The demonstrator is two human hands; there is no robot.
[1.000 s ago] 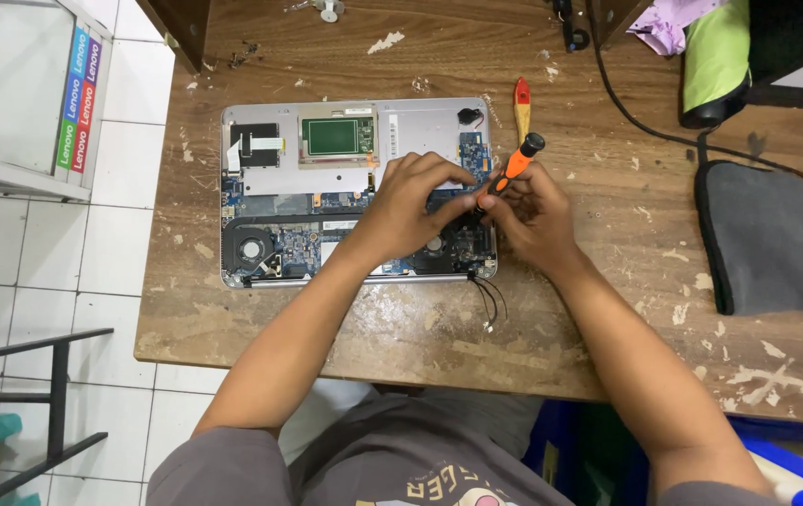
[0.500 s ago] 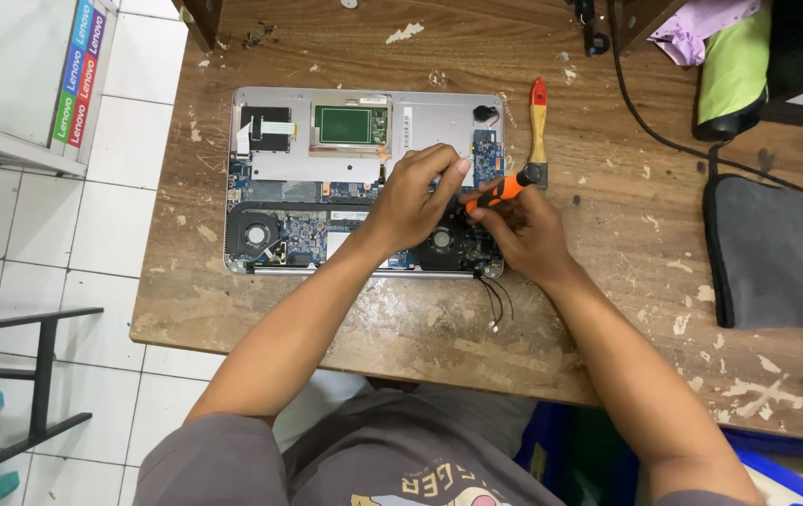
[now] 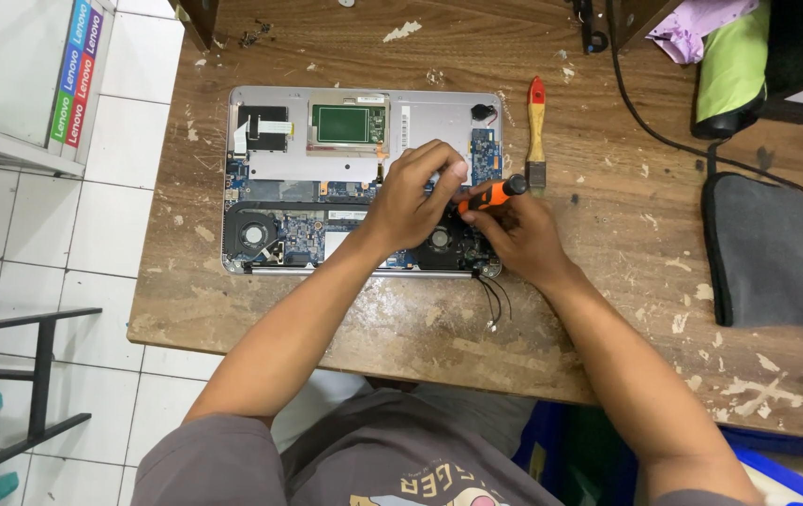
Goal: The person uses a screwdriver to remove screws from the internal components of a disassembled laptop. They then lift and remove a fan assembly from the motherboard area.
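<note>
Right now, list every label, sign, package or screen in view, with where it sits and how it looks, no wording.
Strip of labels: upper left, on the edge of a white cabinet; small blue, red and green rectangles in a slanted row.
White sticker: inside the opened laptop, right of the green panel; narrow upright rectangle.
No lit screen or package shows.

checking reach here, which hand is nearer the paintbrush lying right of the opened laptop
Right. The right hand holds an orange screwdriver just below-left of the paintbrush; the left hand rests farther left, over the laptop.
</note>
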